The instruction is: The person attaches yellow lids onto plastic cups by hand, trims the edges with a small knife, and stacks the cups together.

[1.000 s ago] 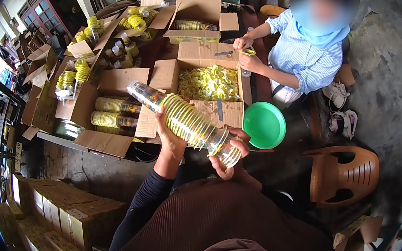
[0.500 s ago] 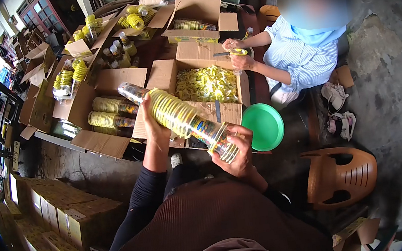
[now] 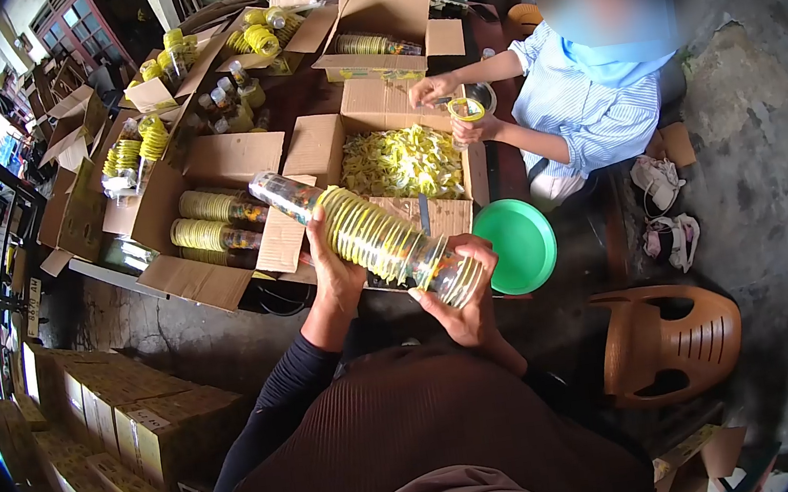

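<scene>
A long stack of clear plastic cups (image 3: 368, 234) with yellow rims lies slantwise across both hands, its narrow end up and to the left. My left hand (image 3: 339, 277) is wrapped under the middle of the stack. My right hand (image 3: 472, 295) grips the lower right end, where the cup mouth shows. Beneath and beyond the stack is an open carton (image 3: 319, 152) filled with yellow plastic strips (image 3: 401, 164). To its left, another open carton (image 3: 159, 211) holds more cup stacks (image 3: 206, 235) lying on their sides.
Across the carton a co-worker (image 3: 578, 105) holds a yellow-rimmed cup (image 3: 467, 109). A green basin (image 3: 517, 246) stands to the right, near an orange plastic chair (image 3: 672, 345). Closed cartons (image 3: 160, 422) are piled at lower left. More cup stacks (image 3: 255, 39) stand at the back.
The cup stack and both my hands have shifted slightly right, and the yellow rims now spread further along the stack. The co-worker's near hand has moved away from the cup's rim.
</scene>
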`<state>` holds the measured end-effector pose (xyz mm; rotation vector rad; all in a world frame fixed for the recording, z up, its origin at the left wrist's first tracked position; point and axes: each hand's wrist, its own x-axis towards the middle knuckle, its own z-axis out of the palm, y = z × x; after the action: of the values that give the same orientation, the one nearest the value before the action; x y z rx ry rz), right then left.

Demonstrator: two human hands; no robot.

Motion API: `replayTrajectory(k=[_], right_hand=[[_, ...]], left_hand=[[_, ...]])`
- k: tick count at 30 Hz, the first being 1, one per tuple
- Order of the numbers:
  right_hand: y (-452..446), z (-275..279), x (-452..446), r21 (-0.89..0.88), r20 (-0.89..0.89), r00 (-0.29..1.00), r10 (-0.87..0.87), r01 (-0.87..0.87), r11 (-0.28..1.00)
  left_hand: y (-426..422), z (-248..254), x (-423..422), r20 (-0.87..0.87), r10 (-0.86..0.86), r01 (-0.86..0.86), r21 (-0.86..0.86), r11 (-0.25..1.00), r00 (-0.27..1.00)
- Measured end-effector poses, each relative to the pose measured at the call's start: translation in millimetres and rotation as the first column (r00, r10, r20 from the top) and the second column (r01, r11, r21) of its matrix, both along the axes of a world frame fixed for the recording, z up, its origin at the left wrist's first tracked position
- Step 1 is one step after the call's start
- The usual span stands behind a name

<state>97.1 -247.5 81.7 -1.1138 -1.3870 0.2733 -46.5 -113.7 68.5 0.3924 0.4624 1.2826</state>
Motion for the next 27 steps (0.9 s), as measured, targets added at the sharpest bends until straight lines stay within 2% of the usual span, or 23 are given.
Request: replayTrajectory(k=[2,4,6,7,11,12,14,16,17,19,20,22,23,24,25,26,27], right_hand=[[-2,-2,-6,-0.159,-0.41,0.911,0.046,-0.121,0.98],[0,-8,-6,-0.146,-0.456,0.886,0.081,-0.164,0.976],[3,-10,-3,-0.049,-0.056,0.998,0.007,-0.01,0.999],[4,-10,-2,-0.048,-0.057,0.998,0.005,-0.008,0.999],[12,-1,5,-0.003,0.2,0.978,-0.065,0.067,0.998],[14,0,8,-0.004,0.199,0.978,-0.068,0.07,0.998],[18,2,13,-0.019,0.278,0.96,0.006,-0.001,1.0],[22,12,20,-0.043,0.265,0.963,0.042,-0.032,0.999],[22,12,23,-0.072,0.214,0.976,0.045,-0.03,0.997],[22,16,24,-0.13,0.138,0.99,0.003,0.015,0.991],[23,13,26,-0.208,0.075,0.997,-0.002,0.017,0.978],[29,12,27,-0.3,-0.142,0.989,0.052,-0.093,0.949],[28,16,32,-0.369,-0.16,0.986,0.051,-0.107,0.923],[34,14,34,-0.361,-0.036,0.998,0.052,-0.062,0.93],[34,13,30,-0.439,-0.335,0.938,0.087,-0.238,0.867],[35,14,24,-0.454,-0.605,0.792,0.079,-0.424,0.784],[37,14,22,-0.42,-0.501,0.847,0.18,-0.42,0.805]], left_hand=[[-2,0,2,-0.029,0.012,-0.01,0.042,0.999,1.0],[-1,2,6,-0.01,0.028,-0.027,0.087,0.996,1.0],[1,1,7,-0.006,0.018,-0.017,0.063,0.998,1.0],[5,-8,6,0.0,0.0,0.0,0.033,0.999,1.0],[15,-21,2,0.011,-0.026,0.027,-0.066,0.997,1.0],[16,-20,0,0.002,-0.037,0.037,-0.1,0.994,0.999],[13,-19,-4,-0.022,-0.039,0.037,-0.098,0.994,0.999],[9,-18,-11,0.008,-0.105,0.106,-0.101,0.989,0.994],[5,-17,-15,0.006,-0.098,0.098,-0.102,0.99,0.995],[-3,-13,-22,0.136,-0.246,0.258,-0.08,0.963,0.96],[-2,-19,-26,0.135,-0.241,0.253,-0.081,0.964,0.961],[-1,-31,-32,0.022,-0.237,0.237,0.015,0.971,0.971],[-3,-36,-36,0.009,-0.194,0.193,0.076,0.978,0.981],[-4,-36,-38,0.008,-0.19,0.189,0.076,0.979,0.982],[-3,-35,-38,0.014,-0.13,0.129,0.046,0.991,0.991],[-2,-34,-40,0.019,-0.067,0.067,0.016,0.998,0.998],[2,-33,-44,0.019,-0.059,0.058,0.018,0.998,0.998]])
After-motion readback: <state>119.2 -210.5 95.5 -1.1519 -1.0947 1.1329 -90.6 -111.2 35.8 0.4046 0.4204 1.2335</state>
